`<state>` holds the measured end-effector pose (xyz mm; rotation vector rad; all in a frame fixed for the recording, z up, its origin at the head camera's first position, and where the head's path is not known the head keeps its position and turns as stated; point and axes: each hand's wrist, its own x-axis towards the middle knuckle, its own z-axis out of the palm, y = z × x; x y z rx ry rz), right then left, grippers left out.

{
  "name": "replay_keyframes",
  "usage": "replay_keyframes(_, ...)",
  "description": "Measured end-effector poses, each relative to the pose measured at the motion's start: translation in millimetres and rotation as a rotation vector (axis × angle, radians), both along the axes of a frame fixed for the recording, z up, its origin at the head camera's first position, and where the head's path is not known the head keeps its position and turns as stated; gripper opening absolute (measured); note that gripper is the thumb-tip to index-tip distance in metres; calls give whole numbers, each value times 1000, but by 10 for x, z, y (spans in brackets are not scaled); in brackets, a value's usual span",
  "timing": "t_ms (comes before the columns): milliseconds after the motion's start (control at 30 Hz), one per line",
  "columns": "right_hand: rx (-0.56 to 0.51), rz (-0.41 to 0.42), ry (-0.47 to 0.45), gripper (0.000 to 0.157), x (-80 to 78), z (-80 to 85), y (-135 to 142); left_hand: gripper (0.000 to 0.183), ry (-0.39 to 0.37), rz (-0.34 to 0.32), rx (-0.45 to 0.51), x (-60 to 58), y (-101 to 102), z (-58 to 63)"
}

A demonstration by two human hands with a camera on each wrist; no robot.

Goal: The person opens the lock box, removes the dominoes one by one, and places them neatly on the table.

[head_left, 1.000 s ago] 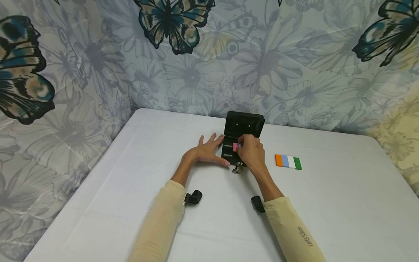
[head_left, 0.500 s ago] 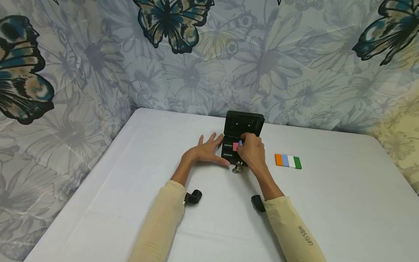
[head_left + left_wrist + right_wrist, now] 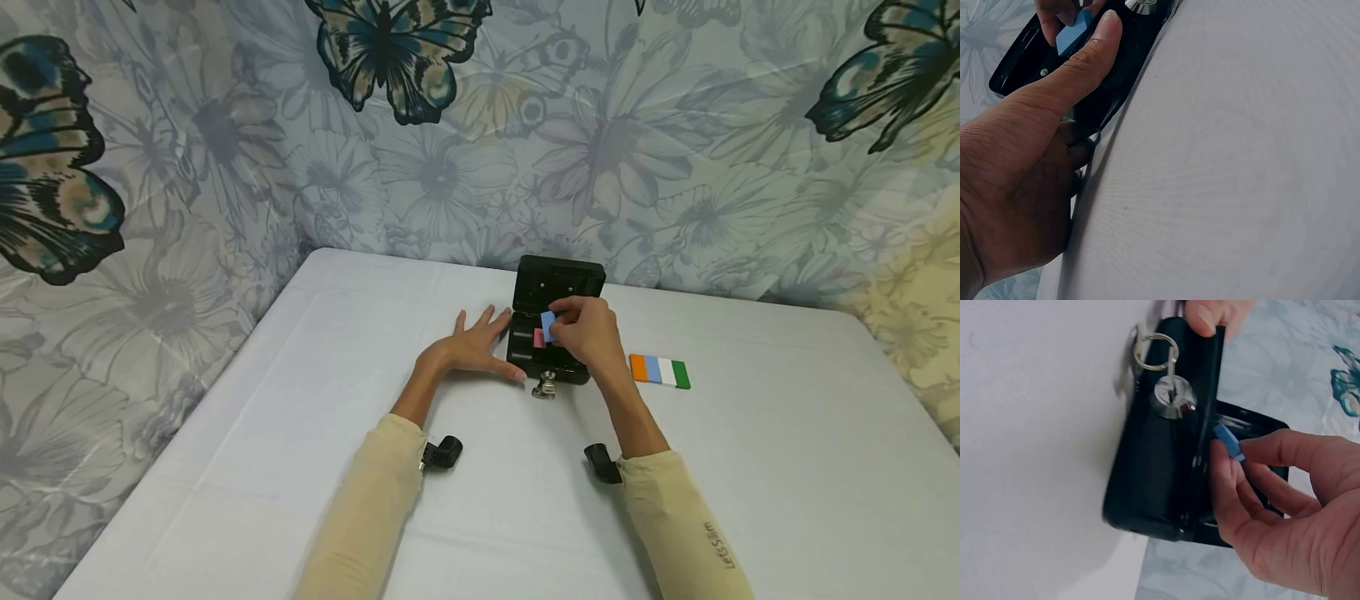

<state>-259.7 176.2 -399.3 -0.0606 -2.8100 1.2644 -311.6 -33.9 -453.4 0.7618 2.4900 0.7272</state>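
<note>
A small black lockbox (image 3: pixel 528 357) stands with its lid (image 3: pixel 555 273) raised, a key ring (image 3: pixel 1157 352) hanging from the key in its front lock (image 3: pixel 1172 400). Between thumb and fingertips, my right hand (image 3: pixel 591 330) pinches a light-blue rectangular tile (image 3: pixel 548 327), held tilted over the box. Inside lies a pink tile (image 3: pixel 538 337). My left hand (image 3: pixel 471 347) spreads its fingers against the box's left side, the thumb at the front corner. In the left wrist view, that thumb crosses in front of the box. The right hand hides part of the interior.
Right of the box, orange, blue, white and green strips (image 3: pixel 660 371) lie side by side on the white table (image 3: pixel 787 433). A patterned butterfly cloth (image 3: pixel 450 183) rises behind the table's far edge. Black wrist cameras (image 3: pixel 444 452) sit at both sleeves.
My right hand has risen out of the box and shifted slightly right, lifting the blue tile so more of it shows. The left hand and the strips have stayed put.
</note>
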Motion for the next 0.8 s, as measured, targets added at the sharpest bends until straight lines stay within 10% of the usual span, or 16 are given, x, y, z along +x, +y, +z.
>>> replay_keyframes(800, -111, 62, -94, 41, 83, 330, 367, 116, 15, 0, -8, -6, 13, -26)
